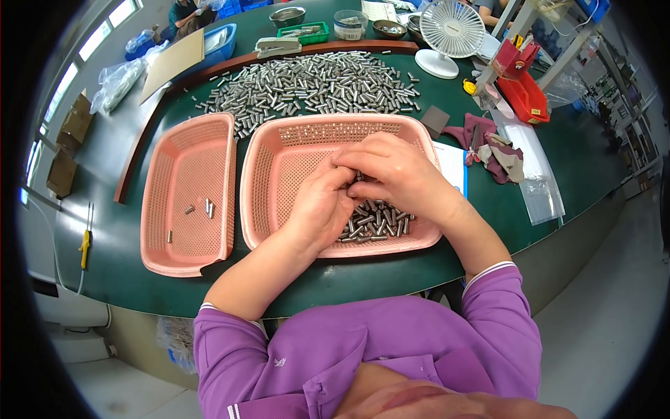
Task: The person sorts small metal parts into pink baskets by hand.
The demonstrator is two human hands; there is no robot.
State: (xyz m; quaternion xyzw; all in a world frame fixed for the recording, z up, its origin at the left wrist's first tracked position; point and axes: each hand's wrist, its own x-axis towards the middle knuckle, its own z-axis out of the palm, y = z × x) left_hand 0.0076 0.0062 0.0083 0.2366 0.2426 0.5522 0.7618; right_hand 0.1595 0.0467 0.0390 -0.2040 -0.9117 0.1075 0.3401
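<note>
Working over the large basket (285,174) in the head view, the left hand (317,204) and right hand (399,174) meet, fingers curled inward. Metal shows between them, but the fingers hide whether either hand pinches it; I cannot tell. Handling pins (377,222) looks like the step in hand; a next move would call for a light fingertip grip. These short, smooth grey cylinders lie heaped in the basket's near right part, like those in the pile (314,84) beyond. The small basket (188,174), also pink, perforated and apparently plastic, holds a few scattered pins.
</note>
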